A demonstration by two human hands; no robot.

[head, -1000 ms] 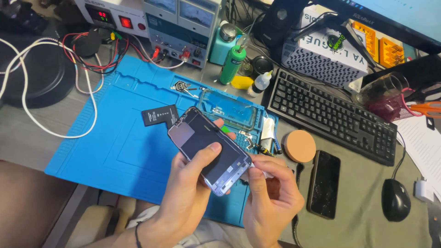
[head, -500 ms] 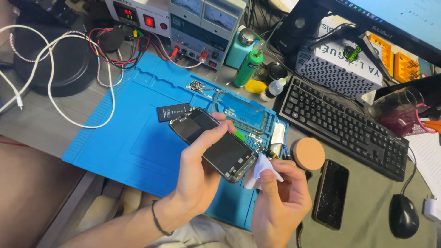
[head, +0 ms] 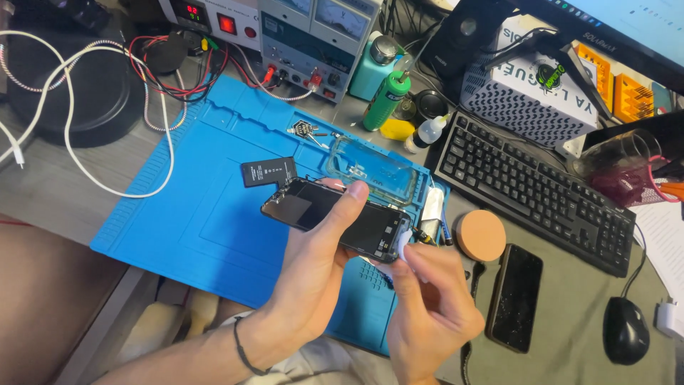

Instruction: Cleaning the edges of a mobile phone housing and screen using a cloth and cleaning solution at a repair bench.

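Crowded tabletop [head: 570,335] here. A blue work mat [head: 185,214] covers the middle, and on it lie a small black battery pack [head: 268,172], a clear phone case [head: 374,170] and a little cluster of screws and metal bits [head: 303,129]. Behind the mat stands a bench power supply [head: 285,32] with red and black leads [head: 178,71] trailing off it, and a white cable [head: 78,135] loops over the left edge beside a round black pad [head: 64,100]. Two green bottles [head: 388,96] stand at the back, a small white dropper bottle [head: 427,132] next to them. To the right, a black keyboard [head: 534,189], a round cork disc [head: 479,234], a second dark phone [head: 514,296] lying flat with specks on its glass, and a black mouse [head: 625,330] in the corner.

Nothing blocks the view of the work itself. The opened phone [head: 335,217] is held up off the mat, tilted, dark side up, just in front of the clear case. The left hand [head: 313,278] comes up from below with a band at the wrist, its grip wrapped around the phone's lower edge, thumb stretched across the top face. The right hand [head: 427,303] comes in from the lower right, fingers pinched shut on a small white wipe [head: 403,242], pressing it against the phone's right-hand end. The two hands are close together, nearly touching at the phone's corner.
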